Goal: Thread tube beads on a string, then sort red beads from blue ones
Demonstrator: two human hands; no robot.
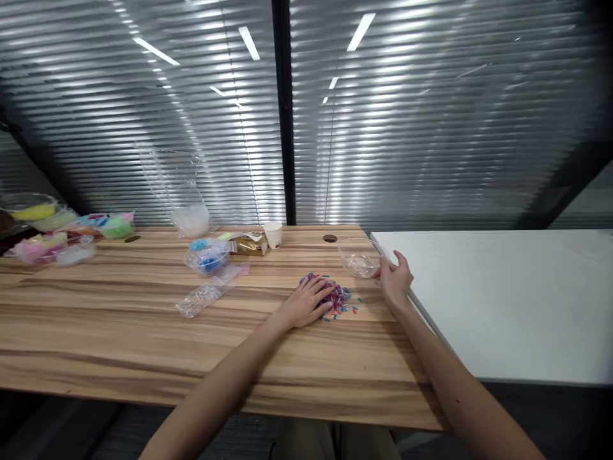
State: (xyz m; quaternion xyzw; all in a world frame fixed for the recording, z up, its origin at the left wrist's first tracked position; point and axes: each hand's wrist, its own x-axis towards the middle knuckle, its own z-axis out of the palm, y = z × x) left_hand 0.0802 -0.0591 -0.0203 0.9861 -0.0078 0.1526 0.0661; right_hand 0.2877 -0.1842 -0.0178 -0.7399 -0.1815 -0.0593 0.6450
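Note:
A pile of small red, blue and purple pieces [339, 298] lies on the wooden table [230, 358]. My left hand [307, 303] rests with its fingers spread over the left side of the pile. To the right of the pile, my right hand [395, 279] grips the right side of a clear round bowl [355, 259]. Through the bowl's wall, nothing coloured shows inside. A few pieces are scattered around the pile's right and front edges.
Left of the pile are a clear bowl with blue items [207, 257], crumpled plastic packaging [200, 299], a gold packet [249, 244] and a paper cup [272, 235]. Bagged colourful material [117, 225] lies far left. A white table [517, 300] adjoins on the right.

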